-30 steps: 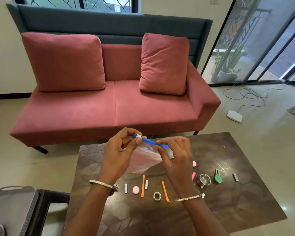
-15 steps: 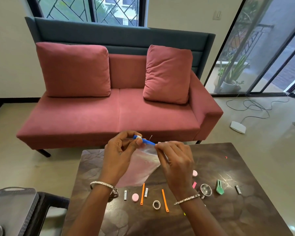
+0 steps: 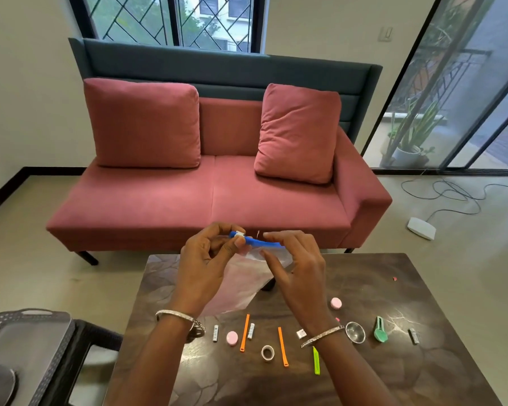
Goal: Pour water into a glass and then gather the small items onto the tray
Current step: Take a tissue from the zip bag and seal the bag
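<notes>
Grey perforated plastic tray (image 3: 27,332) sits at the far left on a dark woven stand, apart from the dark marbled table (image 3: 423,376), and nothing small is visible on the part of it in view. No glass or water shows anywhere.

Over the table's far edge, the left hand (image 3: 206,268) pinches the white slider at one end of the blue zip strip (image 3: 255,241) of a clear plastic bag (image 3: 241,288) between thumb and fingertips. Half a second ago the right hand (image 3: 296,268) was also pinching the strip; now its fingers are loosely spread around it, thumb below and forefinger above, and I cannot tell whether they touch. That suggests the bag's mouth is being worked, perhaps to take the pieces.

Below, along the table, lie a small silver bar (image 3: 216,333), a pink round disc (image 3: 232,338), two orange sticks (image 3: 245,332), a metal ring (image 3: 267,353), a lime-green clip (image 3: 316,360), a second pink disc (image 3: 336,303), a small round metal cup (image 3: 355,332), a green plastic scoop (image 3: 380,333) and a dark bar (image 3: 413,336). None has been gathered, so the collecting step looks barely begun.
</notes>
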